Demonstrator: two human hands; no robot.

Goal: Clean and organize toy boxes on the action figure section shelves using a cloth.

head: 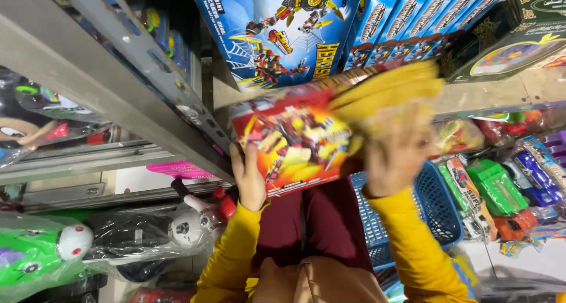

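Step in hand: You are holding a red and yellow toy box up in front of the shelving, with both hands on it, and by the look of it you are dusting or wiping it with a yellow cloth.

Left hand: You are gripping the lower left edge of the toy box, fingers closed around that edge, the yellow sleeve running down from the wrist.

Right hand: It is blurred with motion. You are pressing it against the right end of the toy box with the yellow cloth bunched over it; I cannot tell exactly how the fingers are set on the cloth, though the hand seems closed on it.

Where the box is: It is tilting in the air, just below the shelf edge that carries a row of blue toy boxes, and above a blue plastic basket.

Around you: Bagged plush toys are lying at the left under the grey metal upright, and packed toy vehicles are hanging or lying at the right.

Next move, as I judge it: You are likely finishing the pass over the box face, so keep the left grip firm while the right hand is sweeping, then look for a gap beside the blue toy boxes and slide the box in level without knocking them.
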